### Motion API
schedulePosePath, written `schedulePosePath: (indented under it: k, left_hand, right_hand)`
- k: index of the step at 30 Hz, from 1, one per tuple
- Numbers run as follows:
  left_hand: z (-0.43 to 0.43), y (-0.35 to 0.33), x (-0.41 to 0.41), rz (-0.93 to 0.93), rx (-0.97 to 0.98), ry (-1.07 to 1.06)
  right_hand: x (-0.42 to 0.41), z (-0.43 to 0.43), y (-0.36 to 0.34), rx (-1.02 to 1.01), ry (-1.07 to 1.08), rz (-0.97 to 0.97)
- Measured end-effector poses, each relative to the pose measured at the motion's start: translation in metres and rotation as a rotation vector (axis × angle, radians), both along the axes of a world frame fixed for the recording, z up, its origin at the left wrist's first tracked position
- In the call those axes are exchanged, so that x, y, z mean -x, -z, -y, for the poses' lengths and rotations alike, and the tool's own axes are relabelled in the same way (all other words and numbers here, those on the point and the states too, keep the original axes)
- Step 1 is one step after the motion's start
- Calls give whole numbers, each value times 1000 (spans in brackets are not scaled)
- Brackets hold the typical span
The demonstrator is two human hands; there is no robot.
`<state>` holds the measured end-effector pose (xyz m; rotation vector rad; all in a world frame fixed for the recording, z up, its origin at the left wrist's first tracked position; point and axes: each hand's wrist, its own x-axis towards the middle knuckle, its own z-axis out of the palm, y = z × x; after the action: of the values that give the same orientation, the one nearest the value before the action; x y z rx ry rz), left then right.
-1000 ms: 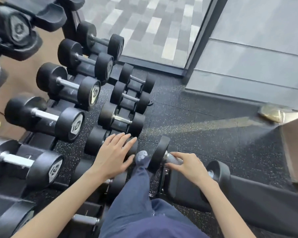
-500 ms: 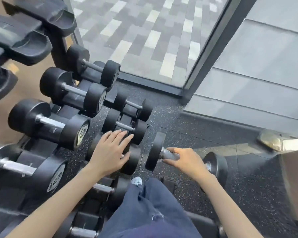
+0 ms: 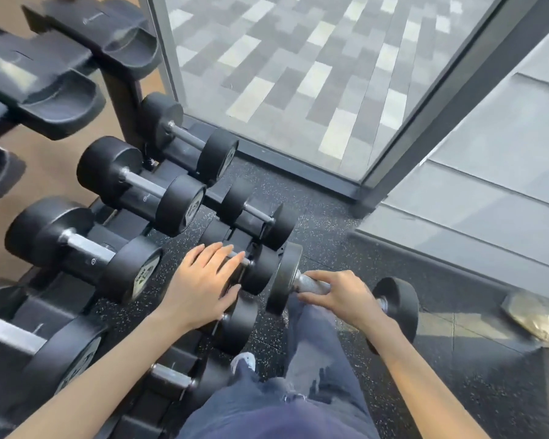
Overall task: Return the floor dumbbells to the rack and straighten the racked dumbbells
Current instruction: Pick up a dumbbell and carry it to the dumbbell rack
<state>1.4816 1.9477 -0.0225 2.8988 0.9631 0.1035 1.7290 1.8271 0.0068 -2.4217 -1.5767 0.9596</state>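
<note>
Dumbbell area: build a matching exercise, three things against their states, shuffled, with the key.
Things:
1. left hand
2. right hand
3. top shelf cradles

States:
A. holding no dumbbell
B. gripping the handle of a dumbbell off the rack
C. lying flat on a low racked dumbbell

Pairs: 1-C, 2-B, 3-A

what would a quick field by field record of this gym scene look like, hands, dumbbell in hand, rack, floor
left hand: left hand lies open and flat on a lower rack dumbbell
right hand: right hand is closed around the handle of the carried dumbbell
carried dumbbell: roughly level, its near head close beside the lower row
middle tier: three racked dumbbells with metal handles
top tier: empty cradles
floor: black speckled rubber floor
beyond: glass panel showing paving
</note>
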Motion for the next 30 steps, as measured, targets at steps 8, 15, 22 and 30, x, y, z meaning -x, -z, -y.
schedulePosePath:
  k: [8, 15, 22, 30]
  left_hand:
    - [-54, 8, -118, -57, 19, -130]
    - [-102, -10, -233, -48, -8, -247]
    - [-138, -24, -292, -43, -38, -381]
    - [-206, -15, -337, -13, -24, -517]
  right_hand:
    - [-123, -85, 11, -27, -113, -36]
    - [-256, -156, -5, 5, -285, 19]
    - [-325, -225, -14, 9, -492, 81]
    - [-355, -337, -10, -72, -666, 55]
